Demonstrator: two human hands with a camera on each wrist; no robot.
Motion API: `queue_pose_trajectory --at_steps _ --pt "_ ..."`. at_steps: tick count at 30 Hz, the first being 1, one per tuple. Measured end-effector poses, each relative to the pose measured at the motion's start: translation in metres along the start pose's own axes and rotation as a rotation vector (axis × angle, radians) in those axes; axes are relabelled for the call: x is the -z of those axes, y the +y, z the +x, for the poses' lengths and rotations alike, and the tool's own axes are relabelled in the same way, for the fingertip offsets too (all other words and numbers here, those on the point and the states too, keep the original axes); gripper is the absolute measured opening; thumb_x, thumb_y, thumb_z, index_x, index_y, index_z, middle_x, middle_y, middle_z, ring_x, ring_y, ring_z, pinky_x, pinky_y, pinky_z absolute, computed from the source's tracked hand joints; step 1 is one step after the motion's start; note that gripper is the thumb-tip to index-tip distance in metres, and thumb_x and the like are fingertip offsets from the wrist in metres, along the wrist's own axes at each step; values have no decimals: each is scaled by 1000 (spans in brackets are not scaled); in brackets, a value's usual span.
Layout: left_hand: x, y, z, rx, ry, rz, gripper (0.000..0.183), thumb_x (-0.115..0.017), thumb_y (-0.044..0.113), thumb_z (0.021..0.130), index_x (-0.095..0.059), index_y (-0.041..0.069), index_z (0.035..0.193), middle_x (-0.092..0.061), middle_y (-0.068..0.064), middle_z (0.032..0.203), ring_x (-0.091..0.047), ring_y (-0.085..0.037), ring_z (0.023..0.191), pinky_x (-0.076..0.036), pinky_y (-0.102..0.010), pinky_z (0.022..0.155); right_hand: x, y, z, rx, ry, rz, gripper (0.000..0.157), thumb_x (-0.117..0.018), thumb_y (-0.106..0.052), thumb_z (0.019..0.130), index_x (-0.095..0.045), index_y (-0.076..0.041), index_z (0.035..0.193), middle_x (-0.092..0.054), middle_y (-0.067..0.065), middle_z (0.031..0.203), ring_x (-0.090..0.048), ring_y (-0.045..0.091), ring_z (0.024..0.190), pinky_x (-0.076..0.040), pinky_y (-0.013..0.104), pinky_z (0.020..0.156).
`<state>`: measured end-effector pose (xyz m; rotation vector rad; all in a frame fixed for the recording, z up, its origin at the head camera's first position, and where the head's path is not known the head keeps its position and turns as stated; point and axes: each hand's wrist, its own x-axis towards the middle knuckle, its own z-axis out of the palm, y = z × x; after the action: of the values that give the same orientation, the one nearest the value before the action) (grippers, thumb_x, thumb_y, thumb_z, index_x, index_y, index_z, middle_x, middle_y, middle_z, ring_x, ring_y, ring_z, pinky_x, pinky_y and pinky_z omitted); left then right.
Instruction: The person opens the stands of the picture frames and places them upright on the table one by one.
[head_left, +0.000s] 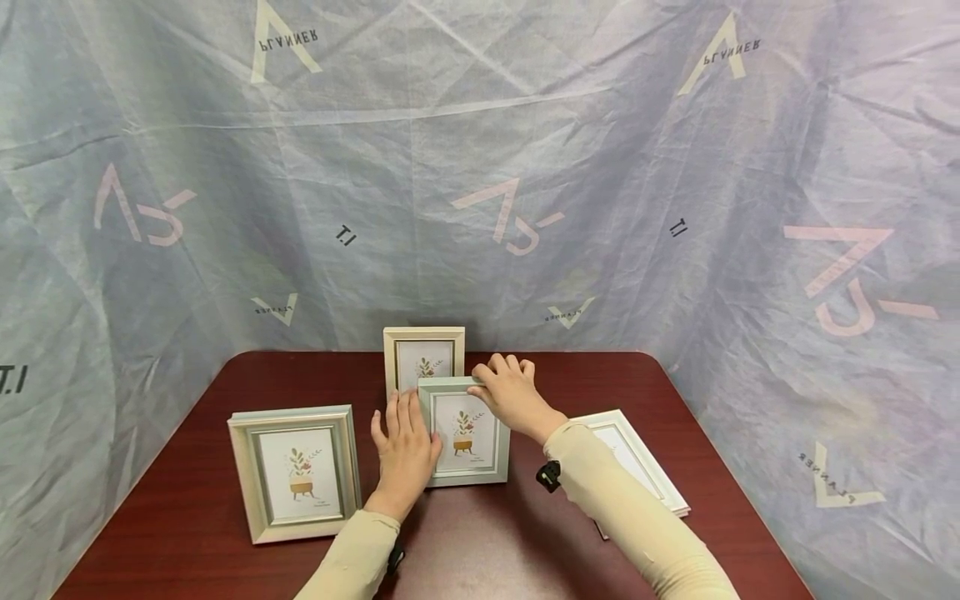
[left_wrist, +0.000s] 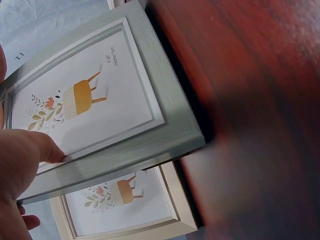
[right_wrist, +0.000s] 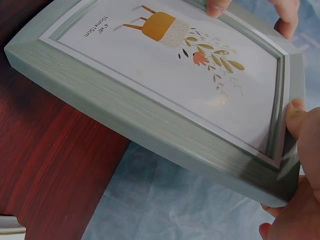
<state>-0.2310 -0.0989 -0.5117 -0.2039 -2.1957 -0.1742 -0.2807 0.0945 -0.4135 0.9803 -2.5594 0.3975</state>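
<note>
A grey-green picture frame [head_left: 471,479] stands upright near the middle of the table, its print of a potted plant facing me. My left hand [head_left: 405,454] grips its left edge; in the left wrist view the thumb [left_wrist: 47,147] lies on the front, with fingertips showing behind. At the top right corner my right hand [head_left: 517,398] pinches the frame, thumb [right_wrist: 296,115] in front and fingers behind. Close behind it stands a cream picture frame [head_left: 424,333], partly hidden by the grey-green one and my left hand.
A champagne-coloured picture frame [head_left: 300,530] stands at the left, angled slightly inward. White picture frames [head_left: 654,467] lie stacked at the right, partly under my right sleeve [head_left: 630,500]. The dark red table [head_left: 180,533] ends at a hanging grey cloth [head_left: 420,275] with printed letters.
</note>
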Motion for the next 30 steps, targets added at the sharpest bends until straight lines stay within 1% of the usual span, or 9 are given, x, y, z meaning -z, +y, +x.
queue_pose_trajectory --at_steps 6,10,14,17,20,25,30 --pt "-1 -1 -2 7 -11 -31 84 -82 21 70 -43 -12 136 -46 -27 135 -39 -44 130 -27 -63 96 0 3 -2 -14 -14 -20 25 -60 -33 98 -60 -12 112 -50 6 99 -42 28 89 -27 51 83" --pt "0 -2 -2 9 -2 -51 85 -82 22 71 -42 -12 138 -47 -27 133 -37 -44 131 -26 -63 96 -1 8 -3 -6 -3 -27 28 -62 -34 98 -61 -12 115 -53 6 102 -45 28 91 -28 51 83" --pt "2 -2 -1 10 7 -52 85 -79 23 73 -40 -12 140 -48 -28 133 -37 -44 130 -27 -63 96 -2 12 -4 3 -2 -27 28 -60 -34 99 -60 -14 118 -54 6 105 -46 28 93 -28 51 83" --pt "3 -1 -1 24 -7 -70 86 -77 24 74 -38 -12 141 -46 -28 134 -35 -44 130 -26 -64 96 0 13 -6 -3 -9 -12 28 -58 -35 100 -60 -15 120 -54 5 106 -45 27 94 -27 51 84" --pt "5 1 -1 47 -37 -110 88 -76 24 74 -35 -11 143 -43 -27 137 -33 -44 131 -23 -64 98 4 16 -8 -10 -1 10 28 -57 -34 101 -59 -15 121 -54 5 109 -44 26 95 -27 51 85" --pt "12 6 3 62 -58 -143 92 -78 24 72 -30 -9 145 -36 -25 141 -30 -44 131 -21 -64 98 12 25 -11 -47 28 44 29 -54 -33 103 -58 -14 124 -54 6 112 -44 28 98 -26 52 85" --pt "23 17 8 44 -58 -176 93 -79 23 72 -29 -7 145 -32 -22 143 -26 -43 132 -19 -63 99 19 42 -18 -112 73 59 30 -54 -33 103 -59 -12 124 -55 9 115 -45 32 102 -26 53 85"
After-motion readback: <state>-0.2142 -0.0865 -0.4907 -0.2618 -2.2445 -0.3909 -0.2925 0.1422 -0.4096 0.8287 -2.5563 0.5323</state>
